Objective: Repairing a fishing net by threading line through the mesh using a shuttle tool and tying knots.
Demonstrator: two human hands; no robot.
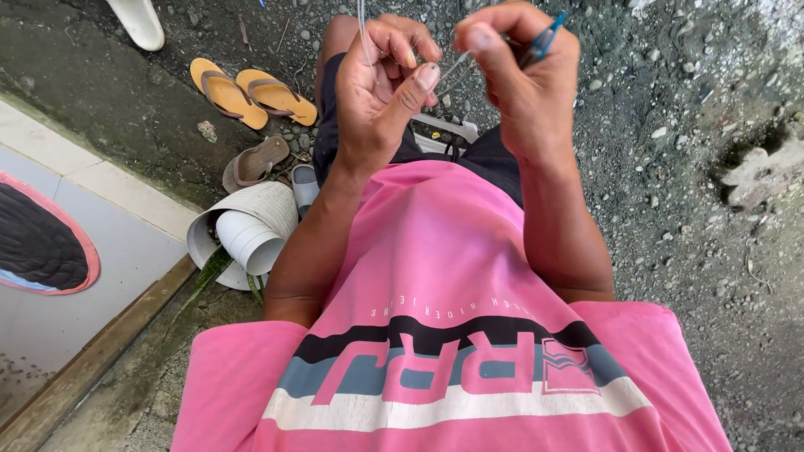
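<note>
Top middle of the frame is where it's all happening: the left hand (385, 84) has its thumb and fingers pinched together on a thin clear line (363, 33) that runs up out of the top edge, and the right hand (523, 84) is closed around a small blue-handled tool (544, 40), with its thumb and forefinger pinching what looks like a fine strand or wire (456, 67) stretched between the 2 hands. Can't tell exactly what the tool's tip is, it's hidden behind the fingers. If I were doing this bit, I'd say the trick is keeping the line taut with the left grip so it doesn't slip, and letting the right do only small moves close to the pinch point. Holding both hands up near the eyes like this seems smart, since the stuff is nearly see-through against the gravel ground (687, 167). Watch out for dropping anything, it'd vanish in those pebbles. Over at the left there's a pair of yellow flip-flops (251, 96), a brown sandal (254, 163) and some stacked white pots (247, 230) by a tiled step (100, 251), all well apart from the hands.
</note>
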